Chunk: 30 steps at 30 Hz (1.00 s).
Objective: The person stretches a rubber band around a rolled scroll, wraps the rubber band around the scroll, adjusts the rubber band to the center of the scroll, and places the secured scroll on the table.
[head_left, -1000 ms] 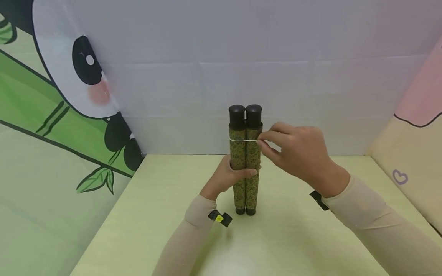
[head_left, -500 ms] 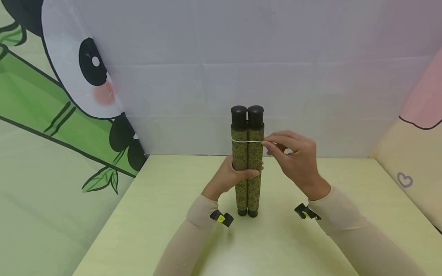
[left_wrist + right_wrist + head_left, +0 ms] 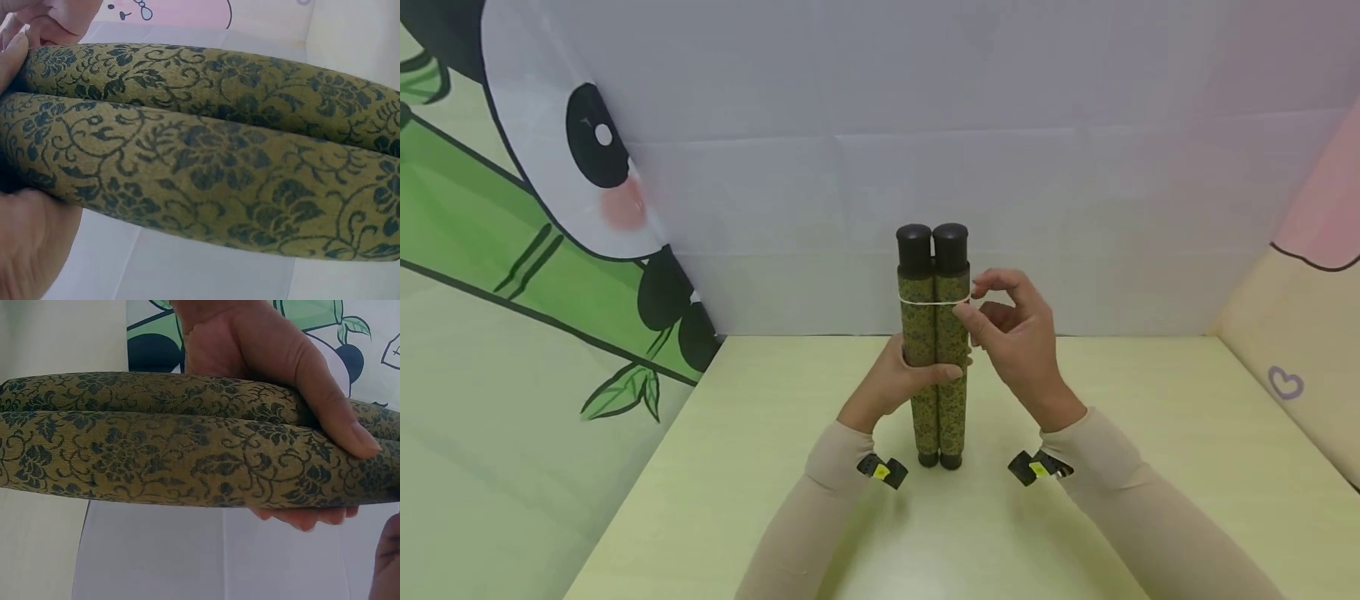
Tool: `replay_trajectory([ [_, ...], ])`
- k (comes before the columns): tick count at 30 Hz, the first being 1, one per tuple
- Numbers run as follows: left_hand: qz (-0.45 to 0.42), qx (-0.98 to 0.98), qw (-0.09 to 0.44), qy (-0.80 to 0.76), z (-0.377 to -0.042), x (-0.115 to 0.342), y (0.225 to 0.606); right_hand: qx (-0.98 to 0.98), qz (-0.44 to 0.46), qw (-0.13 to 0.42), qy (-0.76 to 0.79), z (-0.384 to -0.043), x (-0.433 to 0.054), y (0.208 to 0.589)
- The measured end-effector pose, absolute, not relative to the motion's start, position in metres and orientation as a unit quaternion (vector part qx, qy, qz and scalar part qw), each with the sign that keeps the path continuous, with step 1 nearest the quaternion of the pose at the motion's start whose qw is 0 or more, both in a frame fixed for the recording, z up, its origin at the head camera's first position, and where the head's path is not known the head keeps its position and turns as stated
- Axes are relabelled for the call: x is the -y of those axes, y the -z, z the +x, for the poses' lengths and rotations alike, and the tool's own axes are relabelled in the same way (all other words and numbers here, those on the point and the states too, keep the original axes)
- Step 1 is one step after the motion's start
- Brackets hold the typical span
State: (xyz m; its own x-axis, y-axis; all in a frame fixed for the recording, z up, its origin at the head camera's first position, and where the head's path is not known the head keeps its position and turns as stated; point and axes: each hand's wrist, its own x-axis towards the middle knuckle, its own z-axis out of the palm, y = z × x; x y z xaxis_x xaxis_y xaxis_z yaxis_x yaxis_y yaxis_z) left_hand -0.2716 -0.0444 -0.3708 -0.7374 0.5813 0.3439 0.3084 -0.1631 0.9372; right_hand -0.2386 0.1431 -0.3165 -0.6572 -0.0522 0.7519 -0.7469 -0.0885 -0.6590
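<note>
A two-roller scroll (image 3: 919,321) in olive brocade with dark flowers stands upright, its two rolls side by side. Black knobs (image 3: 951,246) cap both ends. A thin white elastic band (image 3: 925,302) crosses the upper part. My left hand (image 3: 891,383) grips both rolls around the middle; in the right wrist view its thumb (image 3: 340,422) lies over the front and fingertips show past the far edge. My right hand (image 3: 1018,342) is at the right roll, thumb touching it just below the band, index finger bent at its side, a gap between them. Its other fingers are partly hidden.
The scroll's lower end stands over a pale yellow tabletop (image 3: 760,417). A white cloth backdrop (image 3: 820,192) rises behind, with a printed panda and bamboo panel (image 3: 490,250) on the left and a pink and cream panel (image 3: 1292,333) on the right. Both sleeves carry wrist cameras (image 3: 883,471).
My right hand has moved left, and its thumb and index finger have parted from their pinch on the band's right end. The band now lies against the scroll. My left hand keeps its grip.
</note>
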Motion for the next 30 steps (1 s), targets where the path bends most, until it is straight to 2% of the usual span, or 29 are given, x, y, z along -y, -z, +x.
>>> replay_trajectory([
  [3,0.343,-0.640,0.097,-0.681,-0.271,0.041,0.371,0.643,0.321,0.261,-0.645,-0.240,-0.141,0.315],
  [11,0.312,-0.665,0.084,-0.673,-0.268,0.034,0.373,0.673,0.309,0.167,-0.651,-0.242,-0.138,0.301],
  [17,0.270,-0.709,0.054,-0.650,-0.265,0.035,0.373,0.690,0.299,0.185,-0.633,-0.241,-0.128,0.298],
  [22,0.309,-0.699,0.052,-0.643,-0.264,0.042,0.365,0.696,0.295,0.202,-0.623,-0.245,-0.124,0.300],
  [24,0.332,-0.670,0.020,-0.664,-0.261,0.045,0.355,0.694,0.300,0.199,-0.623,-0.246,-0.122,0.301],
  [30,0.363,-0.606,-0.176,-0.685,-0.256,0.032,0.316,0.700,0.294,0.235,-0.607,-0.251,-0.119,0.302],
])
